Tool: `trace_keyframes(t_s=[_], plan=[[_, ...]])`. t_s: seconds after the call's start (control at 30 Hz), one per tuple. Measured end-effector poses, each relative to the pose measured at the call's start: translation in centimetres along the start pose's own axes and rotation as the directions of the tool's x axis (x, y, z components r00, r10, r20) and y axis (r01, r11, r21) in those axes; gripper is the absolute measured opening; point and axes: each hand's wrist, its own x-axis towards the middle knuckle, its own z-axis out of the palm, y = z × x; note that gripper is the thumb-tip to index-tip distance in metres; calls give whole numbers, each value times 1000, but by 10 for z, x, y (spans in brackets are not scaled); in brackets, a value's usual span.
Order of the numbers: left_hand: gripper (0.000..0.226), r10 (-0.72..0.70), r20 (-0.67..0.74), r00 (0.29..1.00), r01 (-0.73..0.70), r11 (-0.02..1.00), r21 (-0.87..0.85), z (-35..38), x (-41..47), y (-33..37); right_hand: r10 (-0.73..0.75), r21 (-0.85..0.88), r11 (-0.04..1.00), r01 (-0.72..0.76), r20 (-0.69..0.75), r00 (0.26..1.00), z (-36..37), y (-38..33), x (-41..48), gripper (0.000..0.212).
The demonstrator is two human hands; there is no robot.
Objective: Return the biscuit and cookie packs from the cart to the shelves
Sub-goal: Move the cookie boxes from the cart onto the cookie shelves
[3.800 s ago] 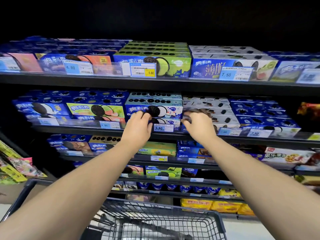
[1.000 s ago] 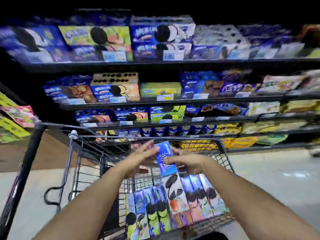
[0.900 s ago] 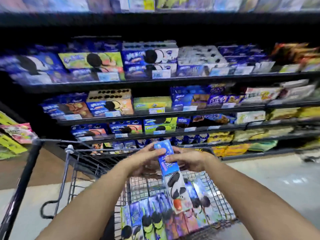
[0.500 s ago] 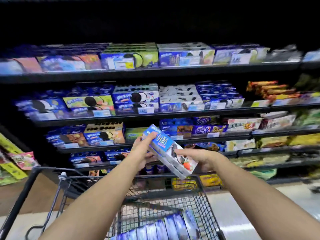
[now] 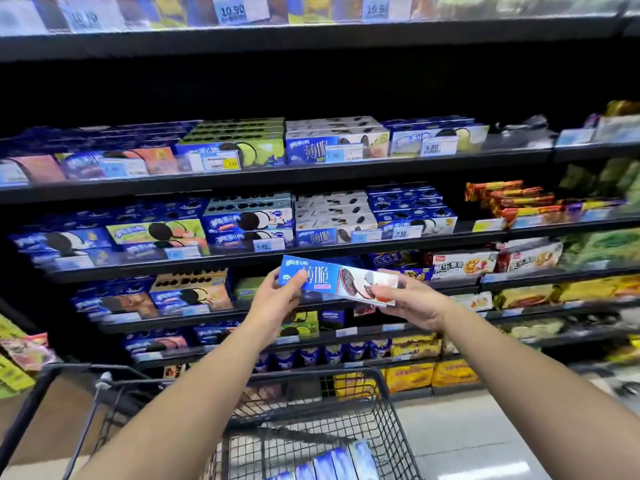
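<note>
Blue cookie box [image 5: 332,280] gripped by left hand [image 5: 277,303] and right hand [image 5: 415,303], unshelved; more packs [image 5: 332,462] lay in cart [image 5: 329,374].

blue and white cookie box [image 5: 337,283], black wire cart [image 5: 346,420], yellow packs [image 5: 429,375].

Blue cookie box [image 5: 332,283] level before shelves [image 5: 311,252]

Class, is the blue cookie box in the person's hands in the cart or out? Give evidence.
Out. The left hand and right hand hold the blue cookie box above the cart, before the shelves.
</note>
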Motion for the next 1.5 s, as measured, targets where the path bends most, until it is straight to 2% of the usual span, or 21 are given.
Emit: trace_keyframes(t_s=[0.07,0.13,0.2,0.4,0.53,0.7,0.8,1.0,1.1,1.2,1.4,1.5], plan=[[46,54,53,997,-66,965,253,-4,3,11,-59,-48,997,58,-38,998,-6,-11,-9,86],[31,101,138,985,-157,854,496,-8,1,22,-93,-130,988,87,-39,995,-9,-20,-18,95],[26,97,191,977,-193,780,595,-8,-2,32,-130,-231,966,114,-57,990,-9,-30,-27,108],[40,112,241,964,-240,760,605,4,-8,38,-188,-403,905,136,-92,978,-15,-42,-32,118],[47,179,243,953,-295,722,625,16,3,36,-224,-452,875,171,-66,972,-28,-52,-20,144],[57,291,111,950,-287,684,671,44,32,37,-268,-493,835,243,21,963,-53,-75,14,136],[49,344,70,936,-295,661,690,53,55,41,-286,-543,795,272,60,956,-63,-98,42,136],[48,401,-3,916,-279,641,715,68,99,53,-264,-683,676,278,128,956,-77,-140,108,130],[42,378,-69,923,-192,608,770,75,117,57,-260,-788,555,266,140,955,-83,-153,134,123],[46,340,-140,930,-74,547,834,80,131,60,-241,-865,455,211,108,965,-88,-157,153,121],[38,374,-183,909,-38,513,858,85,142,59,-233,-886,416,206,115,966,-95,-154,177,121],[40,443,-180,878,-33,432,901,89,140,57,-244,-886,409,219,125,962,-92,-157,186,125]])
